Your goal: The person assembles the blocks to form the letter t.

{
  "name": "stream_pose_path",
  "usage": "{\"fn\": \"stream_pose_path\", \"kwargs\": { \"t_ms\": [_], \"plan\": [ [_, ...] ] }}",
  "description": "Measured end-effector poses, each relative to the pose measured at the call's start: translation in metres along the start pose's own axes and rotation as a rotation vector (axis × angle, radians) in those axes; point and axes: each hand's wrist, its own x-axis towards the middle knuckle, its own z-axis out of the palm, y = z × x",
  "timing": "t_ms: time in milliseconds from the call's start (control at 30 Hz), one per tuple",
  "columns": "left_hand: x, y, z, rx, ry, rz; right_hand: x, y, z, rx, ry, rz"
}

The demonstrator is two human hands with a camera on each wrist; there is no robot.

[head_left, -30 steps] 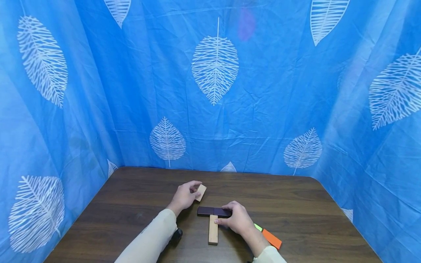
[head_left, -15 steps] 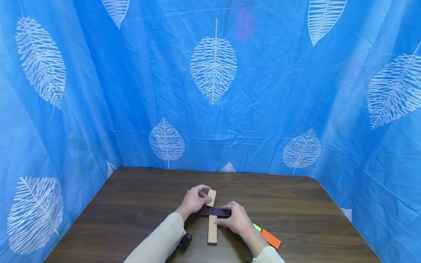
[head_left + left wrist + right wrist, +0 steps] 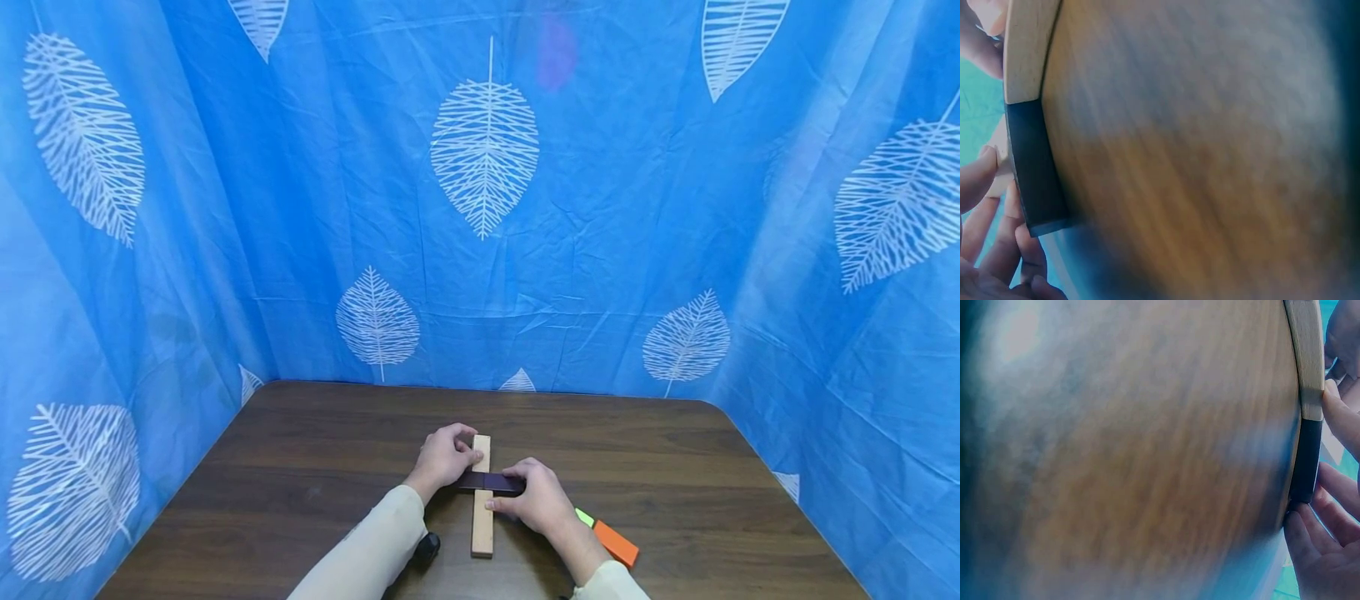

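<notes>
Two pale wooden blocks and two dark blocks form a cross on the table in the head view. My left hand pinches the far pale block between thumb and fingers. The near pale block points toward me. Between them lie the left dark block and the right dark block, end to end. My right hand holds the right dark block's outer end, its thumb touching the near pale block. Both wrist views show a dark block meeting a pale block, with fingers around the edges.
An orange block and a lime green block lie by my right forearm, the green one partly hidden. A dark rounded object sits under my left wrist. Blue leaf-print curtains surround the brown table.
My left hand has moved right with the far pale block, which has straightened from a tilt and now stands against the dark blocks, in line with the near one. The right hand has stayed in place.
</notes>
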Motion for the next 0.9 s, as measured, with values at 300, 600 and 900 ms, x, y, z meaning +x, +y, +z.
{"fn": "stream_pose_path", "kwargs": {
  "t_ms": [300, 600, 900],
  "plan": [
    [0.0016, -0.0001, 0.0043, 0.155, -0.018, -0.007, -0.0013, -0.0011, 0.0004, -0.004, 0.001, 0.008],
    [0.0020, 0.0029, 0.0022, 0.194, -0.067, -0.015, -0.0007, -0.0053, -0.0027, -0.008, -0.001, 0.008],
    [0.0020, -0.0017, -0.0028, 0.167, -0.081, 0.096, -0.0019, -0.0044, -0.0020, -0.005, 0.001, 0.003]
  ]
}}
